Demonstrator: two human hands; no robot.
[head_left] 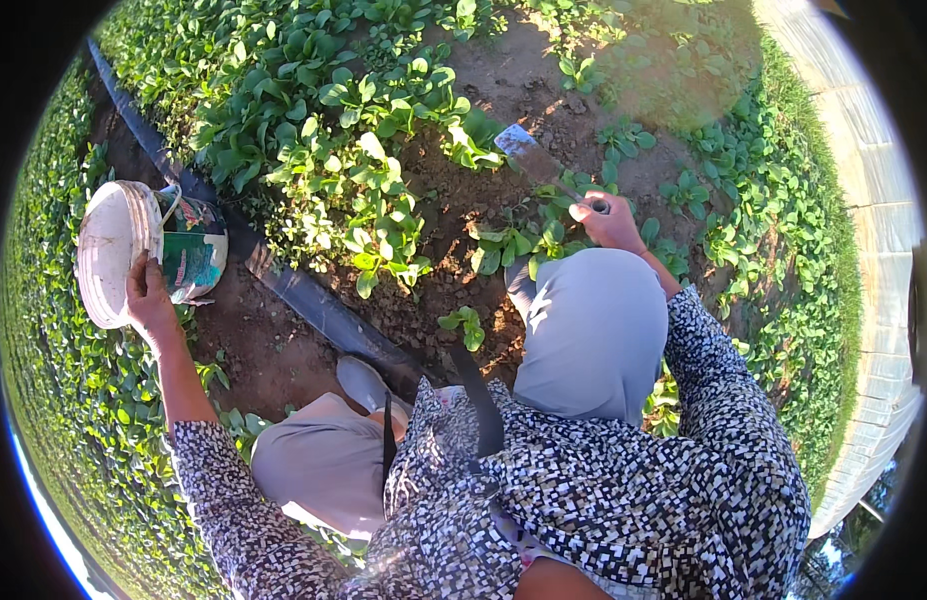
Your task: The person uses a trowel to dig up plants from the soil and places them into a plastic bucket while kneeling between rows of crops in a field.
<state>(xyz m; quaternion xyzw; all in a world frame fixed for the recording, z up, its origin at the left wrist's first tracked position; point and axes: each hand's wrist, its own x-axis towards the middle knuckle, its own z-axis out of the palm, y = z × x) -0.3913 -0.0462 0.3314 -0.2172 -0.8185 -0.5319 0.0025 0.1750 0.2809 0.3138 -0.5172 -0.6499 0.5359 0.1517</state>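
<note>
At the left, my left hand (149, 300) pinches the rim of a plastic bucket (195, 252) with a dark and green patterned side. The bucket is tilted, its pale round end turned to the left; I cannot tell whether that end is a lid. A thin handle arches by its top. On the right, my right hand (611, 222) is wrapped around the grip of a hand trowel (523, 146) with a flat, squarish metal blade. Its blade points up and left, over bare soil beside leafy green plants (378, 190). Whether the blade touches the ground is unclear.
A dark hose (323, 318) runs diagonally past the bucket toward my foot. Beyond my knees grow dense rows of leafy greens (273, 80), with more plants (763, 220) on the right. Pale plastic sheeting (878, 260) borders the far right. Brown soil (463, 215) shows between plants.
</note>
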